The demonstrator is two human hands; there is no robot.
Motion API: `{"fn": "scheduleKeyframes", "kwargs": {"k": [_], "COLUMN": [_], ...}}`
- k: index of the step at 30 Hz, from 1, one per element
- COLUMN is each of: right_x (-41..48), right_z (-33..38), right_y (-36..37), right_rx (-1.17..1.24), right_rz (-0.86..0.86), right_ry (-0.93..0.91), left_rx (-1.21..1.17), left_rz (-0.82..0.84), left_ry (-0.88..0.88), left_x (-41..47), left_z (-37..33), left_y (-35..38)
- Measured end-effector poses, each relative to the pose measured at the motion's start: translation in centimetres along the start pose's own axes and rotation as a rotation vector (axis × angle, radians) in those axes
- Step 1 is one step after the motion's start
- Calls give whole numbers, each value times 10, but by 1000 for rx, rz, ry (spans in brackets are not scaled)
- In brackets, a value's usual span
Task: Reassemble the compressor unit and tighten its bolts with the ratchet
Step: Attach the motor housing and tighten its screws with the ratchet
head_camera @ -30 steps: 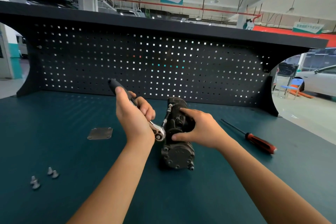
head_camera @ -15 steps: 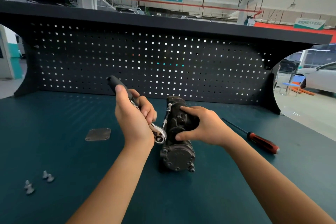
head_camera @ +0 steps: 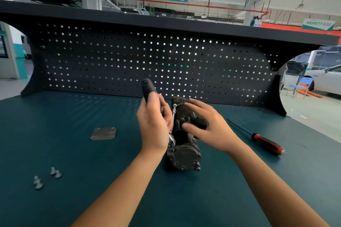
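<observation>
While the left hand (head_camera: 155,127) grips the black-handled steel ratchet (head_camera: 148,88) against the dark cast-metal compressor unit (head_camera: 184,151) on the teal benchtop (head_camera: 73,153), the flat-fingered right hand (head_camera: 212,127) should brace the body against turning.

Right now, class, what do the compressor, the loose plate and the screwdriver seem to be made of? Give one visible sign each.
Compressor: probably cast metal, dark and matte; rough, grimy body with a bolted end cap.
Plate: likely thin sheet metal, dull grey; flat, with corner holes.
Screwdriver: slim dark metal shaft; the handle looks like red and black plastic or rubber.
</observation>
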State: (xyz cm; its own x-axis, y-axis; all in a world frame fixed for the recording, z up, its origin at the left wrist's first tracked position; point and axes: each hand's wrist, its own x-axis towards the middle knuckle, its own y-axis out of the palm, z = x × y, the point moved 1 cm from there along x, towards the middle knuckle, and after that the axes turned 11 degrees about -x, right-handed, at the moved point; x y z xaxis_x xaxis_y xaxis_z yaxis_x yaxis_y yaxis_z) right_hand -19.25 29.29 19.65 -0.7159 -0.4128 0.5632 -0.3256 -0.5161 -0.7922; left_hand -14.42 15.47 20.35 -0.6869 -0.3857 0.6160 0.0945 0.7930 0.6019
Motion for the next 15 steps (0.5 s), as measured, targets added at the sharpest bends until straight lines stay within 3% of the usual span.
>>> {"fn": "scheduleKeyframes", "kwargs": {"k": [4,8,11,15], "right_x": [-2,13,41,67], "right_z": [28,22,12,11], "right_y": [-4,-6,-3,14], "right_rx": [-67,112,37,1], "right_rz": [-140,-2,-58,78], "right_ry": [-179,140,267,423], "left_rx": [200,787,839,910], "left_rz": [290,774,814,911], "left_ry": [8,48,-5,-28], "left_x": [-4,-12,-11,-12], "left_z": [6,11,10,10], "left_y": [7,14,17,22]}}
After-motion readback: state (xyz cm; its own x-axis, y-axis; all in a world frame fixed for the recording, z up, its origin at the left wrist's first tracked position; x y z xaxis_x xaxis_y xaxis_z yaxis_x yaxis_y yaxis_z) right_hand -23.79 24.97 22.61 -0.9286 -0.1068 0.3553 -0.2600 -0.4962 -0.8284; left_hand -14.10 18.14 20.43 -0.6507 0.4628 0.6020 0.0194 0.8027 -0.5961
